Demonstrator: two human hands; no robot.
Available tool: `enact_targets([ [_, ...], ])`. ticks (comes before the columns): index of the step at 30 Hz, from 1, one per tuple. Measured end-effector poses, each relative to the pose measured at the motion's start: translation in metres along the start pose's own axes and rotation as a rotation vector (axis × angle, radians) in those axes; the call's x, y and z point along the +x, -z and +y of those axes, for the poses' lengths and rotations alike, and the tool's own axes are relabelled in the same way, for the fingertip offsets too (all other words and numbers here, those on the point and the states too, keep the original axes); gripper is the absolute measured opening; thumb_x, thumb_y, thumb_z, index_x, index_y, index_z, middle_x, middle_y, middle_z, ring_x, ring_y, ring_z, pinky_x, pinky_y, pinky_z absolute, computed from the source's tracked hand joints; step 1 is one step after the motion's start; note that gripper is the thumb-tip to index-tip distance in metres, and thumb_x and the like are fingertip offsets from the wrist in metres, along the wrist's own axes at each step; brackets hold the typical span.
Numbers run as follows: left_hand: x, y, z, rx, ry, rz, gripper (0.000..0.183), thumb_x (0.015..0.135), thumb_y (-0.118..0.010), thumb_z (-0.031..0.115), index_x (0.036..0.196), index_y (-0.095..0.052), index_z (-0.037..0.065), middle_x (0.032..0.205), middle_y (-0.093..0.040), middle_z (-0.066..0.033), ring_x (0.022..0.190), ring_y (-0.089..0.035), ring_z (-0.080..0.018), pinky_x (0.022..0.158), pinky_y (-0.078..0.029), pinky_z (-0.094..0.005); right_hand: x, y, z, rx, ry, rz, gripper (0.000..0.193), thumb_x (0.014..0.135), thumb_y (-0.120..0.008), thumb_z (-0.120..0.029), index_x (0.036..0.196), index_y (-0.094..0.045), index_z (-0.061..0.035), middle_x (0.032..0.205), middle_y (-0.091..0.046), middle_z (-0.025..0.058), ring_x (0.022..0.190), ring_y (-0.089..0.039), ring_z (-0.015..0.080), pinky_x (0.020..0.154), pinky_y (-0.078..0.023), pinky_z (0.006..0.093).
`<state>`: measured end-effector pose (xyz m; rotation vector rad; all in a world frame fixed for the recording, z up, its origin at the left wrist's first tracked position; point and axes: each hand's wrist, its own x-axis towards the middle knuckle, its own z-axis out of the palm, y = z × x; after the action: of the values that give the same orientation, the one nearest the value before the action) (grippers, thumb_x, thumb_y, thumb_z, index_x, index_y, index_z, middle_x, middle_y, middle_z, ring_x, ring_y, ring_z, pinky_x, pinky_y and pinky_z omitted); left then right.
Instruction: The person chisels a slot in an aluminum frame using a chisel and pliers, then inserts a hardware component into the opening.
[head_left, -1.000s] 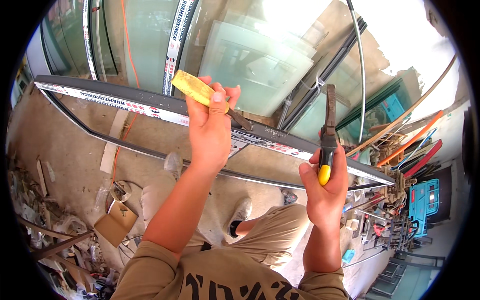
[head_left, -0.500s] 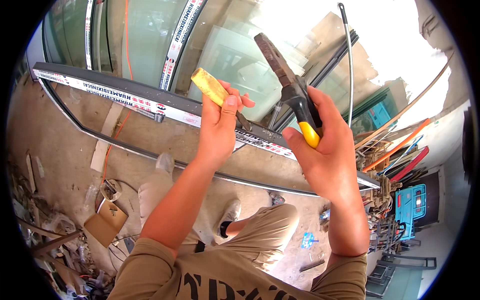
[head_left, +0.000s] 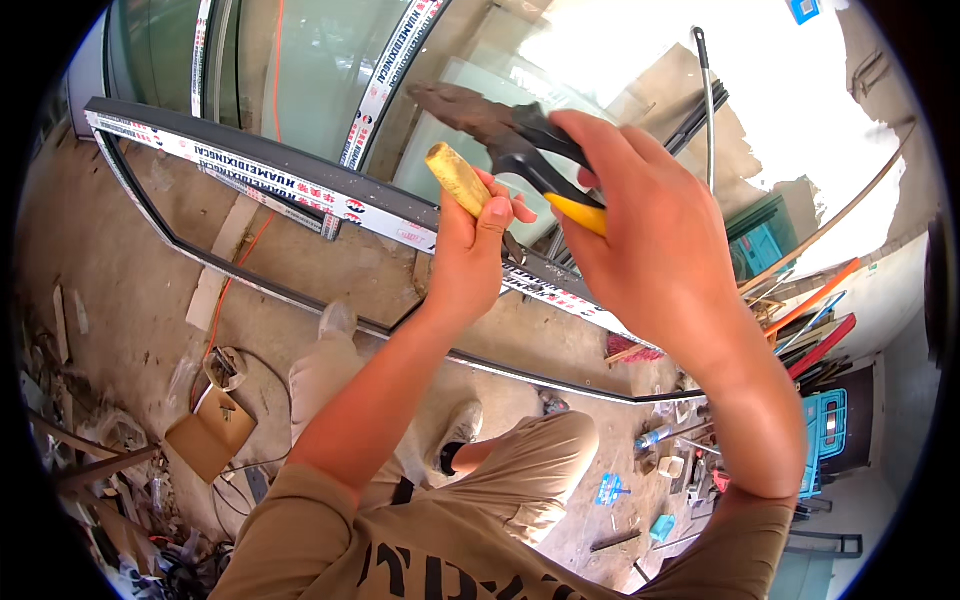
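A chisel with a worn yellow handle (head_left: 457, 178) stands tilted over the dark window frame (head_left: 285, 175). My left hand (head_left: 470, 255) is wrapped round the lower part of its handle, and the blade reaches down to the frame's top face. In my right hand (head_left: 650, 235) I grip pliers (head_left: 530, 140) by their black and yellow handles. Their rusty jaws point left, just above and beyond the chisel's butt in the picture; I cannot tell whether they touch it. Printed protective film covers the frame's near side.
Glass panes (head_left: 480, 110) lean behind the frame. An orange cord (head_left: 240, 262) runs over the floor at left, near an open cardboard box (head_left: 212, 437). Scrap lies at the lower left. Tools and a blue plastic case (head_left: 826, 425) are at the right.
My right hand has swung the pliers' jaws left and down toward the chisel's butt, the handles spreading. My left hand keeps its hold on the chisel. The whole view has shifted slightly.
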<state>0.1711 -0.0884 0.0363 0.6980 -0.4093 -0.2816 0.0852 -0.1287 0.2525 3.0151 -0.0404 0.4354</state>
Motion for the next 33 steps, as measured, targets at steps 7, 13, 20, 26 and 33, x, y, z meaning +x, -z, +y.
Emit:
enact_targets([
  [7, 0.005, 0.000, -0.001, 0.085, -0.139, -0.019, 0.024, 0.117, -0.052, 0.015, 0.133, -0.039, 0.001, 0.109, -0.053, -0.0065, 0.094, -0.065, -0.0154, 0.117, -0.051, -0.0438, 0.045, 0.026, -0.008, -0.357, 0.422, -0.019, 0.032, 0.087, -0.074, -0.006, 0.119, -0.072, -0.0015, 0.101, -0.072, 0.0169, 0.100, -0.071, 0.0422, 0.088, -0.057, 0.0506],
  [13, 0.007, 0.001, -0.008, 0.043, -0.147, -0.026, 0.022, 0.117, -0.052, 0.014, 0.131, -0.040, 0.002, 0.109, -0.053, -0.0065, 0.096, -0.066, -0.0172, 0.112, -0.053, -0.0422, 0.041, 0.004, -0.004, -0.318, 0.252, 0.054, 0.026, 0.090, -0.071, -0.005, 0.115, -0.072, -0.0014, 0.096, -0.073, 0.0202, 0.091, -0.073, 0.0425, 0.082, -0.058, 0.0523],
  [20, -0.004, -0.015, -0.028, 0.006, -0.147, 0.004, 0.017, 0.115, -0.053, 0.008, 0.130, -0.045, 0.004, 0.112, -0.057, -0.0048, 0.107, -0.064, -0.0178, 0.120, -0.046, -0.0453, 0.032, 0.050, -0.027, -0.302, 0.064, 0.127, 0.040, 0.087, -0.070, 0.000, 0.127, -0.069, -0.0023, 0.109, -0.076, 0.0230, 0.100, -0.072, 0.0460, 0.086, -0.058, 0.0498],
  [26, 0.016, -0.005, 0.000, -0.120, -0.240, -0.106, 0.022, 0.117, -0.053, 0.014, 0.137, -0.048, 0.006, 0.116, -0.059, -0.0040, 0.116, -0.066, -0.0208, 0.125, -0.043, -0.0506, 0.006, 0.042, 0.021, -0.103, 0.004, 0.306, 0.024, 0.097, -0.069, -0.007, 0.120, -0.073, -0.0004, 0.108, -0.077, 0.0227, 0.101, -0.074, 0.0428, 0.090, -0.059, 0.0457],
  [33, 0.009, 0.009, -0.007, -0.162, -0.075, -0.179, 0.033, 0.119, -0.050, 0.019, 0.150, -0.051, 0.006, 0.127, -0.057, -0.0024, 0.131, -0.062, -0.0225, 0.127, -0.042, -0.0475, -0.049, 0.017, 0.076, 0.105, -0.316, 0.214, 0.054, 0.097, -0.077, -0.010, 0.147, -0.062, 0.0004, 0.119, -0.076, 0.0144, 0.109, -0.071, 0.0183, 0.101, -0.053, 0.0320],
])
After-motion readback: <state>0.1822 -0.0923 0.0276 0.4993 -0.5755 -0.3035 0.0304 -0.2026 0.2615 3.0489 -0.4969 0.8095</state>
